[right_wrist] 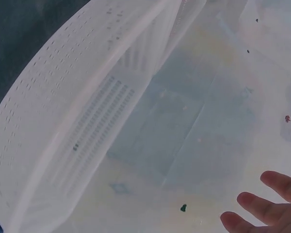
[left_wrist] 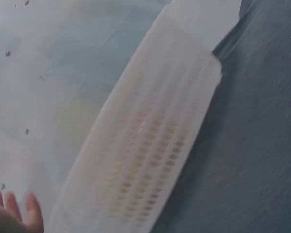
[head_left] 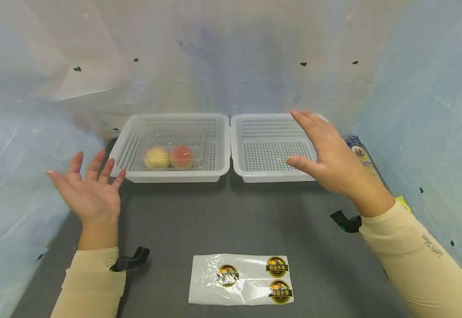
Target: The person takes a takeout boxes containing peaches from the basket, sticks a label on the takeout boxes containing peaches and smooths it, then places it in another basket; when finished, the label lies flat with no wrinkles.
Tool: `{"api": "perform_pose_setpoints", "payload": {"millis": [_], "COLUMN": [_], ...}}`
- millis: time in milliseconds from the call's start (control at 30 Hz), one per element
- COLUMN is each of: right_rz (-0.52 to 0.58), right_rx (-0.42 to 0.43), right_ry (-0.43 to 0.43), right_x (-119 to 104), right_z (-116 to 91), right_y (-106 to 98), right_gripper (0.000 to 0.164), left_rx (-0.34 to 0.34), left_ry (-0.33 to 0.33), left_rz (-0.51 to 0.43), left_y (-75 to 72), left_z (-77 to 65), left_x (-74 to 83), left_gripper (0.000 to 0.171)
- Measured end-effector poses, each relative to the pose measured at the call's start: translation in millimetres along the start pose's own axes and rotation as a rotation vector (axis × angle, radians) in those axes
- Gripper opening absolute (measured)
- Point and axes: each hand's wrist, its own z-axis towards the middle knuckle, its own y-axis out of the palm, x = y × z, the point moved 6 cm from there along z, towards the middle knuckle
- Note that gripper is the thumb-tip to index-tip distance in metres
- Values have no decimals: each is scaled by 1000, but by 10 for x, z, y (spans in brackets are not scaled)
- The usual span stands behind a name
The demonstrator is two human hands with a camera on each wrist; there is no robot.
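My left hand (head_left: 93, 194) is raised with fingers spread, palm up, holding nothing, just left of the left white basket (head_left: 121, 154). In that basket lies a clear plastic box (head_left: 207, 145) with a yellowish fruit (head_left: 156, 157) and a reddish one (head_left: 182, 157), both looking like peaches. My right hand (head_left: 330, 154) hovers over the right side of the second white basket (head_left: 270, 176), its thumb apart from the straight fingers and nothing held. No contents show in that basket. The left wrist view is blurred, with fingertips (left_wrist: 34, 212) beside the basket wall.
A white sheet (head_left: 250, 278) with several round fruit stickers lies at the front of the grey table (head_left: 231, 221). At the right, a printed packet (head_left: 359, 152) is partly behind my right hand. Pale plastic sheeting (head_left: 231, 57) stands behind and on both sides.
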Motion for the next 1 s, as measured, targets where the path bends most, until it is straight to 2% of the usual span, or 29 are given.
{"api": "perform_pose_setpoints", "payload": {"millis": [133, 233, 300, 367, 567, 633, 833, 1000], "right_rz": [71, 135, 164, 188, 252, 297, 523, 742], "right_rx": [17, 31, 32, 29, 5, -9, -52, -109], "right_ry": [-45, -74, -80, -88, -84, -65, -17, 72], "right_x": [-24, -67, -107, -149, -252, -274, -311, -251], "right_z": [49, 94, 121, 147, 263, 311, 487, 659], "right_y": [91, 176, 233, 290, 489, 580, 882, 1231], "right_gripper": [99, 102, 103, 104, 105, 106, 106, 111], "left_rx": [206, 354, 412, 443, 412, 392, 316, 263], "left_ry": [31, 14, -5, -34, -58, -61, -92, -97], "left_rz": [-16, 0, 7, -21, -113, -117, -143, -252], "left_y": [-222, -388, -464, -507, -440, -414, -416, -430], "left_z": [-6, 14, 39, 59, 49, 28, -6, -17], "left_x": [-112, -191, -255, -330, -560, -611, -710, -771], "left_gripper": [58, 54, 51, 51, 48, 45, 40, 17]}}
